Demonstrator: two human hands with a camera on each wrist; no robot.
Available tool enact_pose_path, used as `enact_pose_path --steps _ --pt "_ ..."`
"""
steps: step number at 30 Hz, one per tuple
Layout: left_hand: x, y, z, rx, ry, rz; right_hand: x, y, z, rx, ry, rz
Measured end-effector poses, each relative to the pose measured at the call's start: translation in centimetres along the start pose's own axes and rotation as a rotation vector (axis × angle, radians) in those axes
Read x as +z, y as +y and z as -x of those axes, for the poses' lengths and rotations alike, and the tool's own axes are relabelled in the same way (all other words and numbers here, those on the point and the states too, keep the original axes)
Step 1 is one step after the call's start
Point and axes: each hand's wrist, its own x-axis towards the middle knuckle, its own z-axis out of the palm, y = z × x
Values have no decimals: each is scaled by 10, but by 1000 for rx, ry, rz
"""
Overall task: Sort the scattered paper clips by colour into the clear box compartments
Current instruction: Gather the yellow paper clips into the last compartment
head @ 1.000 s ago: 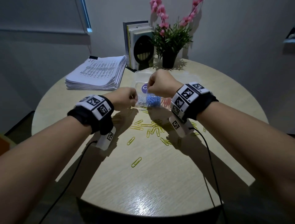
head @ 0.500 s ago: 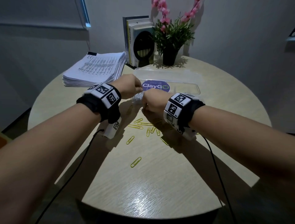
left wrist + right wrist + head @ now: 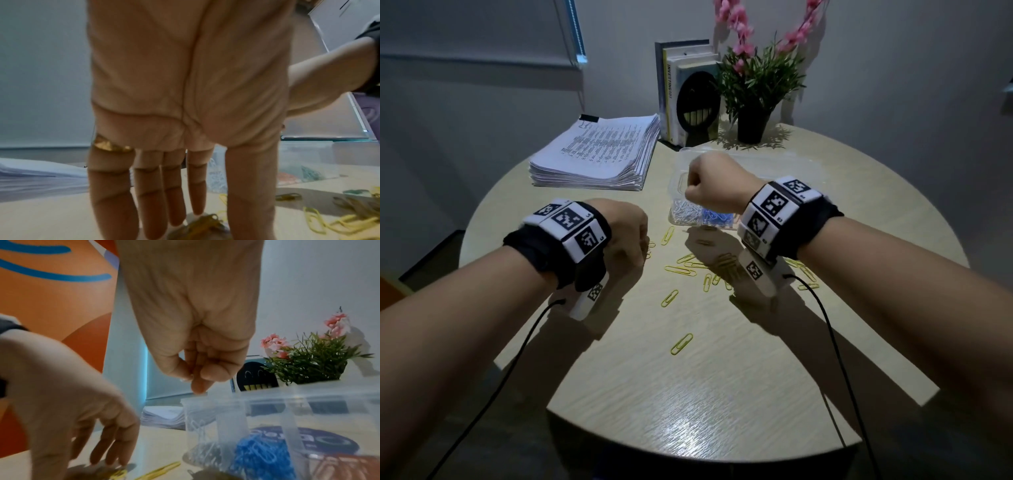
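The clear box [image 3: 678,178] stands mid-table with silver clips [image 3: 685,215] in its left compartment and blue clips [image 3: 717,217] beside them. My right hand [image 3: 690,192] hovers over the silver compartment [image 3: 197,423]. Its fingertips [image 3: 197,381] are bunched together and I see no clip between them. Yellow clips [image 3: 681,270] lie scattered on the table in front of the box. My left hand [image 3: 642,248] reaches down at the left of them. In the left wrist view its straight fingers [image 3: 156,211] touch a small heap of yellow clips [image 3: 205,224].
The box's clear lid [image 3: 798,164] lies open behind it. A paper stack [image 3: 599,154] sits at the back left, with books [image 3: 685,96] and a potted plant [image 3: 753,85] behind. Single yellow clips [image 3: 681,343] lie nearer me. Cables hang from both wrists.
My right hand rose from the table in front of the box to above the silver compartment. My left hand left the box and dropped to the yellow clips at the left.
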Motion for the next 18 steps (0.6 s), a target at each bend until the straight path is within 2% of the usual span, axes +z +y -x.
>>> enact_pose_path --steps 2,5,8,13,18 --pt "4 0 -1 9 16 14 -2 0 -10 10 48 52" --pt "9 -1 -4 28 69 49 -5 5 -15 24 16 136" --pt "14 -3 -5 47 109 89 -14 12 -6 31 4 100" --pt "18 0 -5 88 105 127 -20 40 26 163 -310 251" --pt "18 14 -3 152 86 161 -18 62 52 206 -375 346"
